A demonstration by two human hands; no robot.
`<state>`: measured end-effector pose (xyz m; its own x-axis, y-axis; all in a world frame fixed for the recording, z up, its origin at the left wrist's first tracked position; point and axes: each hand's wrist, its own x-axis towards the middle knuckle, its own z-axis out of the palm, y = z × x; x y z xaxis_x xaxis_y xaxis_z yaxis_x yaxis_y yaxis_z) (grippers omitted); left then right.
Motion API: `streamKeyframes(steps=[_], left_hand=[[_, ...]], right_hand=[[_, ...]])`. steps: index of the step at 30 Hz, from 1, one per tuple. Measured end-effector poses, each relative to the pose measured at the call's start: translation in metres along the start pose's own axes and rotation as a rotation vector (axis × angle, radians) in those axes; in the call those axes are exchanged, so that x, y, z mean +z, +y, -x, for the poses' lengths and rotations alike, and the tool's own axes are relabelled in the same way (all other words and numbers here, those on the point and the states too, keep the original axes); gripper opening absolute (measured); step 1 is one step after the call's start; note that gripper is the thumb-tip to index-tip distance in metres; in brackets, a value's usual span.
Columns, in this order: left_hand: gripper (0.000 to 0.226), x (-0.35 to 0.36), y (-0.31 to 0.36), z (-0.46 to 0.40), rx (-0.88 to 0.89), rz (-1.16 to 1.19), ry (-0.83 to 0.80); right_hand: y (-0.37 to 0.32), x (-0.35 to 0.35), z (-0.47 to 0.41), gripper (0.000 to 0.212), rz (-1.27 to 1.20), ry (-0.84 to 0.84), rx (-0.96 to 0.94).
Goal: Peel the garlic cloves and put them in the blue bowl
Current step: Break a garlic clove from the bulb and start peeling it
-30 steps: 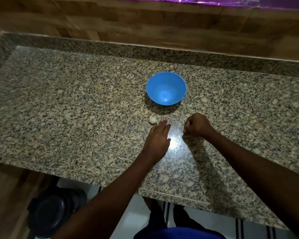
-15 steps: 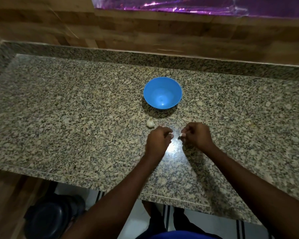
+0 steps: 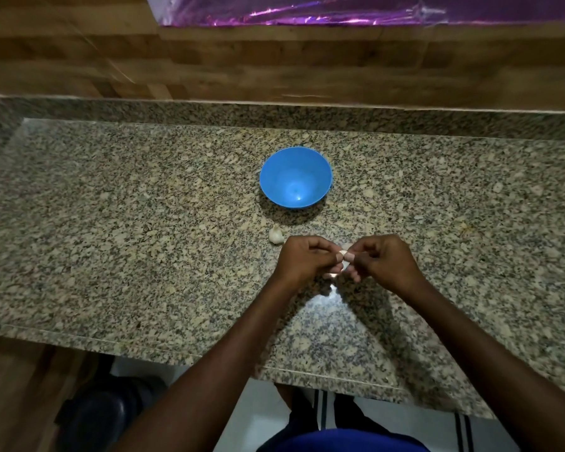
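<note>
Above the granite counter [image 3: 144, 223], garlic clove [image 3: 343, 260] pinched between curled fingers [image 3: 327, 252] of both hands.

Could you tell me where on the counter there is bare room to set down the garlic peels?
The granite counter is bare left of the blue bowl and right of it. It is crowded only just in front of the bowl, where the loose garlic clove lies beside the left hand and right hand, which pinch another clove.
</note>
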<state>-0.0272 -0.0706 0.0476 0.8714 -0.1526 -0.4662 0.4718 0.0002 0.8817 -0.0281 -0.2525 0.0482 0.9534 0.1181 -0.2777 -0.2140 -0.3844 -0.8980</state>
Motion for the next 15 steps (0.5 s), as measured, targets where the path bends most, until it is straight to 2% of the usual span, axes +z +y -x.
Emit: streamKeyframes(steps=[2, 4, 7, 12, 15], left_hand=[[0.007, 0.000, 0.005, 0.000, 0.045, -0.037, -0.002], [0.009, -0.002, 0.010, 0.002, 0.089, -0.058, -0.018], [0.013, -0.002, 0.014, 0.004, 0.144, -0.053, -0.039], [0.006, 0.001, 0.014, 0.008, 0.234, -0.097, -0.033], [0.007, -0.002, 0.012, 0.009, 0.268, -0.170, -0.047]], right_hand=[[-0.009, -0.005, 0.001, 0.025, 0.031, -0.125, -0.052], [-0.013, -0.011, 0.001, 0.033, -0.028, -0.224, -0.025], [-0.012, -0.015, -0.001, 0.029, -0.309, -0.344, 0.178], [-0.008, -0.015, -0.004, 0.024, -0.862, -0.523, 0.482], [-0.012, -0.015, 0.001, 0.025, -0.920, -0.533, 0.556]])
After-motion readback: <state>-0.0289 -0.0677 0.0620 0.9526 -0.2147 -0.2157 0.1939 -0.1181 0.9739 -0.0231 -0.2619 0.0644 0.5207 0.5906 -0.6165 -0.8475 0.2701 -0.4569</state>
